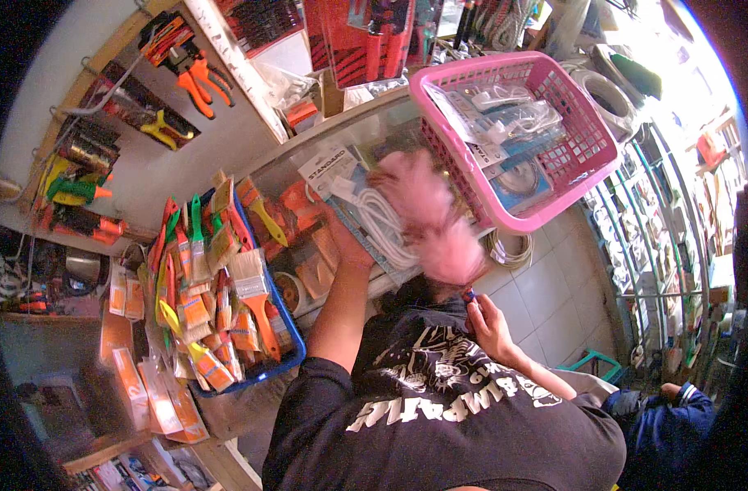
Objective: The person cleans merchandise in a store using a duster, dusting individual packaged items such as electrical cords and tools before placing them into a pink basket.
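Note:
A packaged white cable [383, 224], in a clear bag with a printed header card, is in my left hand [349, 242] over a glass display counter [374, 136]. My right hand [489, 325] grips the short handle of a pink fluffy duster [450, 255]. The duster's head is motion-blurred and overlaps the right side of the package; whether it touches the plastic cannot be told. Beyond it, a pink plastic basket [509, 224] holds more packaged cables [515, 116] and a coiled item in a blue-backed pack.
To the left, a blue basket [297, 344] is heaped with paintbrushes [251, 276]. Orange boxes [128, 380] stand beside it. Pliers [203, 83] hang on the wall. A wire rack [650, 239] lines the right side. At lower right, a dark blue sleeve [662, 417] is visible.

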`<action>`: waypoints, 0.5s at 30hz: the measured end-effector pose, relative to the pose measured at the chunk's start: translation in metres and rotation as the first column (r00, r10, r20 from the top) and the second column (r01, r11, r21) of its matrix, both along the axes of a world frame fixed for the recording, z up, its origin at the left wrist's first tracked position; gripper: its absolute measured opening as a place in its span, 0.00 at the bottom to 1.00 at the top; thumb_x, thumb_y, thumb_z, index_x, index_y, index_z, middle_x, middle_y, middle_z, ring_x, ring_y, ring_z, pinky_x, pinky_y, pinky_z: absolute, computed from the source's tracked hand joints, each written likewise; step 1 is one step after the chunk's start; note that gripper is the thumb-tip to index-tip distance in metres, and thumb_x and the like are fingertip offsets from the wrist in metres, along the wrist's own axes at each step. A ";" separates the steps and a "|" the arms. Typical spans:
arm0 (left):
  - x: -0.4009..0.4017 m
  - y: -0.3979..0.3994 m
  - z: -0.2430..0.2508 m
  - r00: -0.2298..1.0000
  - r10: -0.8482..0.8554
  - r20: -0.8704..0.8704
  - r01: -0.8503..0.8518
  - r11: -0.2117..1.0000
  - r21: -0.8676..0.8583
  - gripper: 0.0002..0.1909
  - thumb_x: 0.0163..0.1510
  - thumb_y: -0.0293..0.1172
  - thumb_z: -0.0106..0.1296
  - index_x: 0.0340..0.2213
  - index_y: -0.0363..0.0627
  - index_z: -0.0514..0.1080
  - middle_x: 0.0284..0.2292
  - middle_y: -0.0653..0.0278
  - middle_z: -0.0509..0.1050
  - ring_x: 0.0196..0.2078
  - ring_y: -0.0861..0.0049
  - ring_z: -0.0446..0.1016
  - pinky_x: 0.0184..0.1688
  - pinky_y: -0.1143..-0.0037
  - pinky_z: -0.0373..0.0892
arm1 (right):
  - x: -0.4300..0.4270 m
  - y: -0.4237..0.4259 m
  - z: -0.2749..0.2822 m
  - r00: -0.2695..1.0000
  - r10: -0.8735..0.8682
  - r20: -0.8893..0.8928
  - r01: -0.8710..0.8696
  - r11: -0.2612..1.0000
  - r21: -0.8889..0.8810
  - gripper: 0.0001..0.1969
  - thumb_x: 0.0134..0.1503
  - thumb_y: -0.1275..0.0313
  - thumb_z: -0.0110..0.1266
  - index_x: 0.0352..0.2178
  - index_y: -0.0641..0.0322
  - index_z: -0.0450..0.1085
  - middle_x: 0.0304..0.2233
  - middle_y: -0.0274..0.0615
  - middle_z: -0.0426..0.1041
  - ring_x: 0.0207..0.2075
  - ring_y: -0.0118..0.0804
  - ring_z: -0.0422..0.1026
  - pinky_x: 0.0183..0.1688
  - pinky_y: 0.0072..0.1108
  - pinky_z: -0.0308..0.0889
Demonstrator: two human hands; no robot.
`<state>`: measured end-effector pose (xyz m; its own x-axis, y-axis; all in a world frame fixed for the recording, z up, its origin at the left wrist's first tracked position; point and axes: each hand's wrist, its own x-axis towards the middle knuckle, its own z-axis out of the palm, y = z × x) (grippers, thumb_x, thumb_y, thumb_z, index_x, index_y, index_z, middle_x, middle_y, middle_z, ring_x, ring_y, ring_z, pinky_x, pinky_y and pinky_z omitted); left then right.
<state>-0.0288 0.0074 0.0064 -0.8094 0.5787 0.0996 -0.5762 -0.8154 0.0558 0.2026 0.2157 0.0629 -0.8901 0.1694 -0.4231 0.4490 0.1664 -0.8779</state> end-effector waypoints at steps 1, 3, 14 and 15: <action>-0.004 -0.002 -0.011 0.999 -0.042 0.020 0.042 0.999 0.009 0.39 0.51 0.65 0.34 0.54 0.46 0.57 0.51 0.53 0.63 0.51 0.56 0.63 0.52 0.54 0.60 | -0.002 0.000 0.004 1.000 0.018 -0.005 -0.018 1.000 0.003 0.13 0.57 0.64 0.48 0.32 0.66 0.63 0.21 0.48 0.70 0.21 0.40 0.69 0.26 0.27 0.63; -0.006 -0.004 -0.020 0.993 -0.106 0.048 0.105 0.994 0.027 0.40 0.51 0.65 0.33 0.54 0.46 0.56 0.52 0.53 0.62 0.51 0.56 0.63 0.52 0.52 0.60 | -0.004 0.002 0.017 0.936 0.334 -0.110 -0.298 0.919 0.257 0.14 0.59 0.64 0.45 0.29 0.67 0.62 0.17 0.38 0.65 0.19 0.27 0.62 0.22 0.22 0.59; 0.016 -0.002 0.042 0.960 0.274 -0.052 -0.278 0.935 -0.222 0.30 0.56 0.57 0.32 0.51 0.48 0.59 0.46 0.60 0.67 0.46 0.66 0.67 0.49 0.61 0.64 | -0.038 -0.014 0.004 0.961 0.240 -0.139 -0.235 0.971 0.053 0.14 0.61 0.63 0.41 0.27 0.63 0.60 0.18 0.29 0.60 0.19 0.22 0.56 0.20 0.18 0.54; 0.017 -0.001 0.042 0.954 0.295 0.046 -0.263 0.903 -0.339 0.35 0.54 0.62 0.32 0.53 0.49 0.59 0.48 0.58 0.67 0.48 0.63 0.68 0.51 0.58 0.63 | -0.040 -0.017 0.003 0.973 0.118 -0.201 -0.123 0.992 -0.013 0.12 0.62 0.64 0.40 0.28 0.61 0.60 0.15 0.29 0.58 0.17 0.20 0.56 0.18 0.16 0.52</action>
